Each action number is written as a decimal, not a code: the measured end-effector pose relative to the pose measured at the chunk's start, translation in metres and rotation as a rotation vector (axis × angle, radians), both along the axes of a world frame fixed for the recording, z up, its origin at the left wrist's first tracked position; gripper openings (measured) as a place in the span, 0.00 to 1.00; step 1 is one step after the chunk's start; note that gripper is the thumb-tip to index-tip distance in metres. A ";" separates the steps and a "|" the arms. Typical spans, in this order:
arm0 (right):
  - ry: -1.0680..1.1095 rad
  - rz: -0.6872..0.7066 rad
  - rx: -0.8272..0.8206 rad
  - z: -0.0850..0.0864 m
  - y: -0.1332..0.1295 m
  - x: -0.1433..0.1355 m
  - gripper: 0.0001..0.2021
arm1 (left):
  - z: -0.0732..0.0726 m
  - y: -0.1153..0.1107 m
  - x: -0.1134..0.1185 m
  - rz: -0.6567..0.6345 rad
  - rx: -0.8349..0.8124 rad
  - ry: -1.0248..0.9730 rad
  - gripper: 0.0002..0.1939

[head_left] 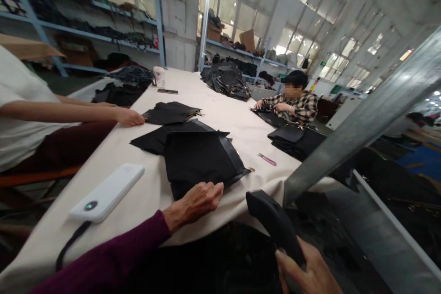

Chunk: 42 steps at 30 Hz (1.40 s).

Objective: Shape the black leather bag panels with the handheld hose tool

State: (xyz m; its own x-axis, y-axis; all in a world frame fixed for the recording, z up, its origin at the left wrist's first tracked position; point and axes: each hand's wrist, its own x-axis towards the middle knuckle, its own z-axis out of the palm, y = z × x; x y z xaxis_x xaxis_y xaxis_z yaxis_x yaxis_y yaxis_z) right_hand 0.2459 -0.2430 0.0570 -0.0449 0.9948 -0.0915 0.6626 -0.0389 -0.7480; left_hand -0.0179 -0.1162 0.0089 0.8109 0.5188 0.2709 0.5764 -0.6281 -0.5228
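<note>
My left hand [195,203], in a purple sleeve, rests with curled fingers at the near edge of a black fabric piece [196,158]; whether it pinches the cloth is hidden. This piece lies on top of other black pieces [155,138] on the cream-covered table [151,193]. At the lower right my right hand [306,268] is wrapped round a black curved handheld tool [275,220], held beyond the table's front edge. A small gold-coloured metal part shows at the fabric's right corner.
White power bank [110,190] with a cable at left; pink snips [267,159], phone [167,92] and cup [159,77] on the table. A metal post [361,110] rises at right. Two persons sit at the table, their hands on black pieces. More black stacks [296,140] lie at right.
</note>
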 end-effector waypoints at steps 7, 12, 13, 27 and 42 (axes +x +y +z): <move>0.023 0.025 0.069 -0.006 -0.011 -0.005 0.12 | -0.031 -0.008 0.001 0.057 -0.128 -0.109 0.25; 0.047 0.004 0.082 -0.005 -0.003 -0.023 0.12 | -0.045 0.001 -0.002 0.025 -0.191 -0.185 0.25; 0.047 0.005 0.079 -0.005 0.000 -0.027 0.11 | -0.047 0.003 -0.003 0.024 -0.203 -0.197 0.24; 0.134 0.037 0.108 -0.017 0.075 -0.042 0.14 | -0.046 0.004 -0.006 0.040 -0.367 -0.241 0.24; 0.188 0.090 0.044 -0.018 0.061 -0.040 0.12 | -0.049 0.003 -0.006 0.030 -0.337 -0.329 0.26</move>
State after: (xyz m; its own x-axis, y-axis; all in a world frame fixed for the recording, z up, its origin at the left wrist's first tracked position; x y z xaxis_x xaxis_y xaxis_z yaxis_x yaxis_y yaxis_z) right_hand 0.2057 -0.1824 0.0390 -0.1462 0.9888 -0.0299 0.5108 0.0496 -0.8583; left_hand -0.0239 -0.1136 -0.0399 0.6937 0.6434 0.3237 0.6975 -0.7122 -0.0792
